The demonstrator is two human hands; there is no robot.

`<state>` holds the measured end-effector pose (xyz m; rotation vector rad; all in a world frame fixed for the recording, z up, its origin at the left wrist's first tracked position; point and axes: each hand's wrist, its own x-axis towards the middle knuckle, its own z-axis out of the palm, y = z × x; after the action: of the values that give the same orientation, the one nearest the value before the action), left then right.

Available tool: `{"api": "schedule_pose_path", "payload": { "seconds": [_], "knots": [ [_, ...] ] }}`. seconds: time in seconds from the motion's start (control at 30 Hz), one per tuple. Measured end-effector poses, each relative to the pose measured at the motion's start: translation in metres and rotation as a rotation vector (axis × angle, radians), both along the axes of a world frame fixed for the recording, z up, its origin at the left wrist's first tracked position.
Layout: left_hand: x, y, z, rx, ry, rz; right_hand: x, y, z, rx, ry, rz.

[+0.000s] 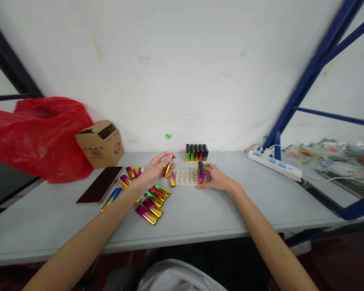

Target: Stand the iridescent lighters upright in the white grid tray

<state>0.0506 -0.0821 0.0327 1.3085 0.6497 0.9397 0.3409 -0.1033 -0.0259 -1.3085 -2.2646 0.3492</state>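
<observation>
My left hand is closed around a shiny gold lighter, raised above the table. A second lighter, yellow and pink, shows just under those fingers; whether the hand also grips it I cannot tell. A white tray with round hollows lies between my hands. Along its right end stands a row of upright lighters with black tops. My right hand holds this row from the right, thumb at the near end and fingers at the far end. Several metallic lighters lie flat near my left forearm.
A block of upright lighters stands by the wall. On the left are a phone, an open cardboard box and a red plastic bag. A power strip lies on the right, beside a blue metal frame.
</observation>
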Motion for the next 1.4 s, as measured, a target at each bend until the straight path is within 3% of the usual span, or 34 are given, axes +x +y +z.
{"api": "schedule_pose_path", "payload": {
  "seconds": [0.1,0.27,0.5,0.87,1.23,1.4],
  "knots": [
    [0.006,-0.008,-0.015,-0.032,0.0,-0.045,-0.004,-0.002,0.002,-0.004,-0.003,0.024],
    [0.01,-0.017,-0.03,-0.082,0.018,0.023,-0.012,-0.004,0.003,-0.004,-0.003,0.055],
    [0.015,-0.021,-0.025,-0.041,0.091,0.092,-0.012,-0.003,0.001,-0.013,0.01,0.048],
    [0.017,-0.025,-0.035,0.23,0.303,0.249,-0.012,-0.004,0.002,-0.02,-0.001,0.054],
    [0.02,-0.027,-0.03,0.162,0.198,0.135,-0.013,-0.004,0.003,-0.023,0.0,0.064],
    [0.02,-0.026,-0.031,0.252,0.205,0.12,-0.012,-0.003,0.001,-0.01,-0.001,0.069]
  ]
}}
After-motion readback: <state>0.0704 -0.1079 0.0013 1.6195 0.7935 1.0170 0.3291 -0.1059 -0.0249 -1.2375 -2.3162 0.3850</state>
